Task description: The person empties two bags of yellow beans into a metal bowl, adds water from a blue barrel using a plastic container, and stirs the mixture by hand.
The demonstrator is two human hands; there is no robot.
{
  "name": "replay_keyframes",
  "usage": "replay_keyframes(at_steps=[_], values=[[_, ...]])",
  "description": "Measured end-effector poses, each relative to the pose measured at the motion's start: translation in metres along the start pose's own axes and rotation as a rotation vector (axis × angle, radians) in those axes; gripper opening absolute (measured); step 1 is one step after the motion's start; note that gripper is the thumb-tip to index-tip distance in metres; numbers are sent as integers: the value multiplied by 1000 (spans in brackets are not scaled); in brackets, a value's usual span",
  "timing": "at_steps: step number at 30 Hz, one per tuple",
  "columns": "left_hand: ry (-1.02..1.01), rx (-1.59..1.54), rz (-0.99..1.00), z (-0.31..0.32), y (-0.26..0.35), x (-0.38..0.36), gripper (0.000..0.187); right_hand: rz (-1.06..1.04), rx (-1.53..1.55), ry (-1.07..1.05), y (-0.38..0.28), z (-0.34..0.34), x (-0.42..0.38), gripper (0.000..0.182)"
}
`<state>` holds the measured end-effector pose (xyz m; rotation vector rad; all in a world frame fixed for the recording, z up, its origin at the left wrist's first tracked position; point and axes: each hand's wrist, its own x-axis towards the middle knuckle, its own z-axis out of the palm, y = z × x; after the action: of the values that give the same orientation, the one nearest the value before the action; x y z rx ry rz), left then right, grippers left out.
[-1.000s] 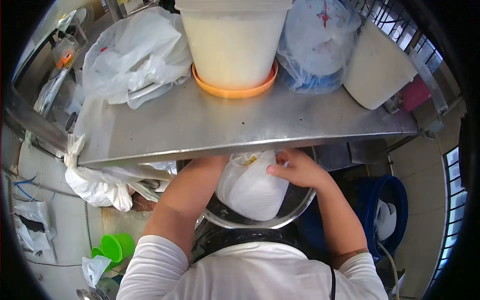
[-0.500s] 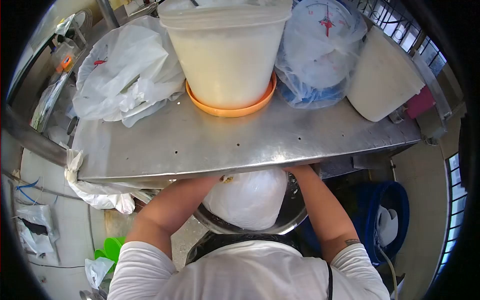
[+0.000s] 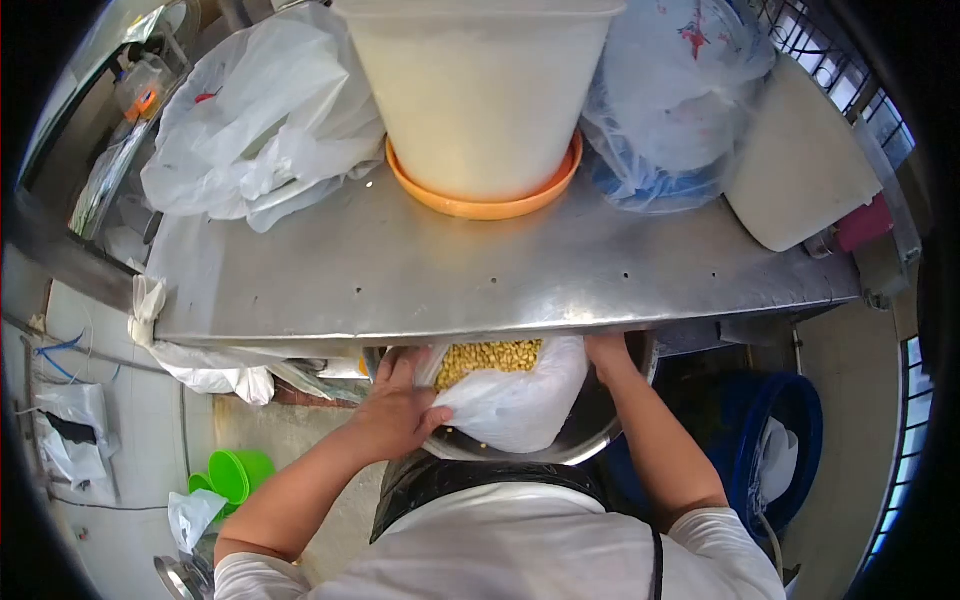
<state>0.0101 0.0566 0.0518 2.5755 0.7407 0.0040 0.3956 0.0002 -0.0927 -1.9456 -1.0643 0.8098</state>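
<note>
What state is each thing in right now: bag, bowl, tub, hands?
White plastic bag: open at the top, yellow kernels showing, lying in the bowl.
Metal bowl: under the table edge, holding the bag.
Left hand: gripping the bag's side.
Right hand: at the bag's far edge, partly hidden.
White tub: upright on an orange saucer.
Steel table: loaded along the back.

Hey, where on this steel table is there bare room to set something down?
The stainless steel tabletop is bare along its near edge, in front of the orange plastic saucer. The back is crowded: crumpled clear plastic bags, tall white bucket, white tub.
</note>
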Motion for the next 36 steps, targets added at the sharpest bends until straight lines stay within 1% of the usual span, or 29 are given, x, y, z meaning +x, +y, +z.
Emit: replay_keyframes(at_steps=[1, 2, 3, 4, 6, 7, 8, 10, 11, 13, 14, 15, 17, 18, 20, 21, 22, 24, 25, 26, 27, 28, 30, 31, 32, 33, 34, 35, 36], values=[[85, -21, -63, 9, -1, -1, 41, 252, 379, 74, -7, 8, -18, 67], [171, -38, -123, 18, -4, 1, 40, 482, 543, 65, -40, 10, -45, 72], [98, -58, -174, 29, -9, 6, 38, 716, 701, 58, -71, 8, -73, 78], [107, -60, -180, 39, -12, 13, 38, 710, 695, 52, -75, 9, -88, 78], [83, -239, -305, 58, -16, 26, 37, 749, 939, -239, -77, 12, -113, 90], [77, -197, -339, 63, -14, 35, 40, 748, 888, -242, -74, 14, -111, 74], [87, -193, -343, 64, -14, 38, 40, 739, 885, -250, -68, 18, -106, 74], [76, -256, -358, 55, -3, 44, 43, 689, 836, -105, -48, 23, -98, 81], [65, -276, -341, 51, -3, 48, 45, 681, 835, -105, -40, 26, -94, 81], [120, -299, -316, 61, -13, 54, 43, 594, 880, 38, -37, 28, -91, 67], [171, -323, -297, 67, -19, 56, 41, 585, 882, 38, -41, 25, -93, 67], [178, -321, -295, 61, -21, 58, 41, 510, 909, 63, -59, 17, -97, 63], [136, -493, -291, 49, -24, 63, 44, 404, 946, 59, -83, 2, -103, 54], [137, -498, -285, 53, -22, 64, 44, 403, 941, 65, -98, -6, -106, 54], [419, -489, -360, 60, -22, 69, 47, 352, 956, 58, -127, -15, -106, 46], [490, -485, -346, 54, -15, 64, 53, 294, 985, 21, -131, -15, -102, 43], [493, -485, -340, 46, -4, 57, 53, 288, 985, 24, -139, -14, -97, 43], [643, -304, -127, 31, 27, 39, 65, 330, 1050, 43, -158, -11, -92, 48], [639, -304, -119, 21, 48, 29, 65, 348, 1069, 27, -153, -6, -84, 44], [587, -286, -23, 10, 69, 19, 72, 347, 1072, 35, -152, -4, -77, 44], [532, -268, 74, 5, 80, 15, 79, 409, 1064, -11, -152, -2, -71, 42], [527, -269, 81, 8, 79, 19, 79, 470, 1054, -58, -154, -1, -66, 39], [543, -77, -55, 19, 72, 32, 87, 469, 1071, -51, -155, -2, -54, 37], [579, -94, -88, 19, 61, 39, 80, 355, 1017, -197, -151, -5, -43, 37], [574, -90, -80, 23, 44, 46, 80, 237, 960, -337, -146, -9, -38, 38], [576, -134, -106, 27, 26, 54, 78, 132, 762, -129, -143, -15, -39, 44], [582, -179, -139, 28, 12, 61, 75, 127, 763, -126, -121, -24, -27, 44], [558, -158, -138, 26, 4, 66, 72, -207, 180, 85, -86, -31, -3, 51], [562, -151, -137, 20, 5, 67, 72, -518, -411, 296, -84, -33, 2, 58]])
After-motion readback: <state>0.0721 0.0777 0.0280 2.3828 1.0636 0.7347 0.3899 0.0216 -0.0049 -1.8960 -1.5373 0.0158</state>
